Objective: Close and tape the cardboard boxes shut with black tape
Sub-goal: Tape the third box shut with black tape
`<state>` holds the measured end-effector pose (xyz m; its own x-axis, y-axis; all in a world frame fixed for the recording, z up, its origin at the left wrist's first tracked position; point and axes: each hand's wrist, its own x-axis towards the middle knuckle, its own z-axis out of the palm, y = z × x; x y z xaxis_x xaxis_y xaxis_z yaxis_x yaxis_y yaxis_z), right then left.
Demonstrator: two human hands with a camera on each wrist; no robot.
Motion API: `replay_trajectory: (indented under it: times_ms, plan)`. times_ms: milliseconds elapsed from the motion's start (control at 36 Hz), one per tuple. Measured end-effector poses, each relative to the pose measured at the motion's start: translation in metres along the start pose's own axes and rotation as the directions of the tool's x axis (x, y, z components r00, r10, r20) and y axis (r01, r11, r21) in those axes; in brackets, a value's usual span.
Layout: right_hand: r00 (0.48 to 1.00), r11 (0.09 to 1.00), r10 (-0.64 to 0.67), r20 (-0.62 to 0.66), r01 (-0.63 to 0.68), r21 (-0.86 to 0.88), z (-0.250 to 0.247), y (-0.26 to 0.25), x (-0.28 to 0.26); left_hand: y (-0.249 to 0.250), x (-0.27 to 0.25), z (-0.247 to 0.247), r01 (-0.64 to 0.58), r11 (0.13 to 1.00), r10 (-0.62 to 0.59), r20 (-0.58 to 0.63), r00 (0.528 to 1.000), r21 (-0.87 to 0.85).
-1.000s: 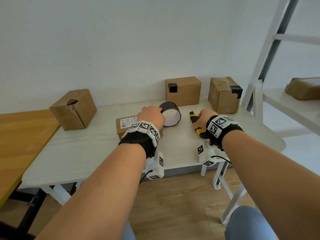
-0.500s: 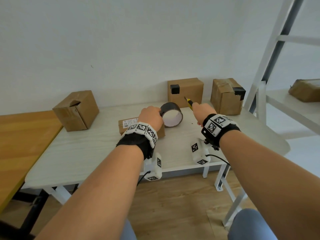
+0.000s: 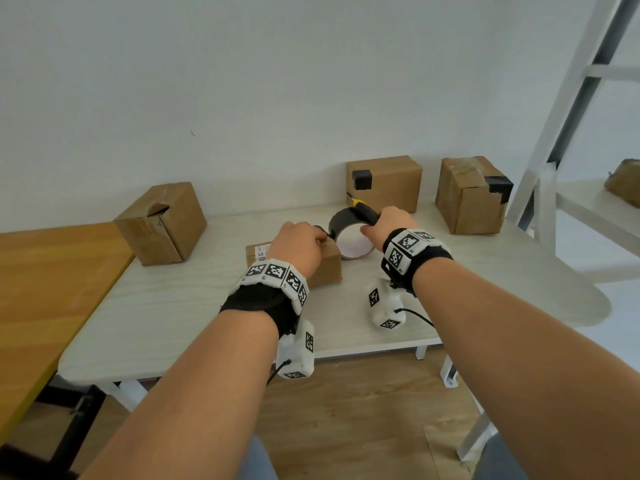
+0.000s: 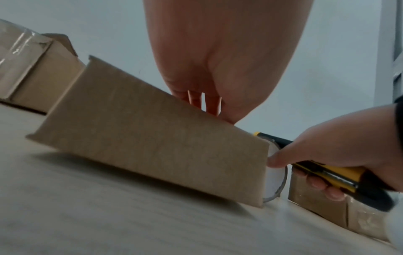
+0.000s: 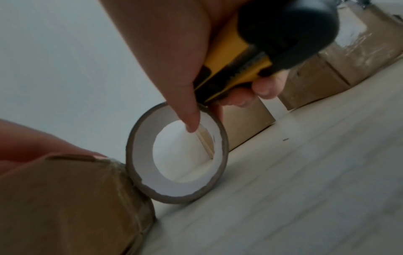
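On the surface [image 3: 194,306], a flat box [image 3: 329,265] lies at centre, the tape roll [image 3: 351,233] touching its right end. One box [image 3: 162,225] stands far left; two boxes [image 3: 384,183] [image 3: 471,195] stand behind, against the wall.

Right hand [image 3: 391,225] lifted yellow utility knife [image 3: 362,209] off desk, moved toward 10 o'clock onto tape roll [image 3: 349,237], thumb now inside core. Left hand [image 3: 299,244] shifted from roll to small box [image 3: 327,265], pinching black tape end.
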<state>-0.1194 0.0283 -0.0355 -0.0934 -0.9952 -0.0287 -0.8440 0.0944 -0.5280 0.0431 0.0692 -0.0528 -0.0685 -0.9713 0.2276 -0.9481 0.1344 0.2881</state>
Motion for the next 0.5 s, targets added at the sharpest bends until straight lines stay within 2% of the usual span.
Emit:
replay_trajectory:
  times_ms: [111,306,500]
  plan:
    - [1.0,0.998,0.008,-0.016,-0.009,-0.058,0.0007,0.0009,0.0036,0.002,0.0018,-0.0026,0.003,1.0,-0.003,0.014,1.0,-0.006]
    - [0.998,0.991,-0.052,-0.044,0.046,-0.129,-0.0014,-0.0016,0.0046,0.0031,0.0012,-0.0041,0.017,1.0,-0.017,0.038,0.999,0.001]
    - [0.993,0.99,-0.064,-0.095,0.052,-0.13,-0.0062,0.0,0.0045,0.0052,-0.0034,-0.0058,0.015,1.0,-0.015,0.047,0.999,0.0]
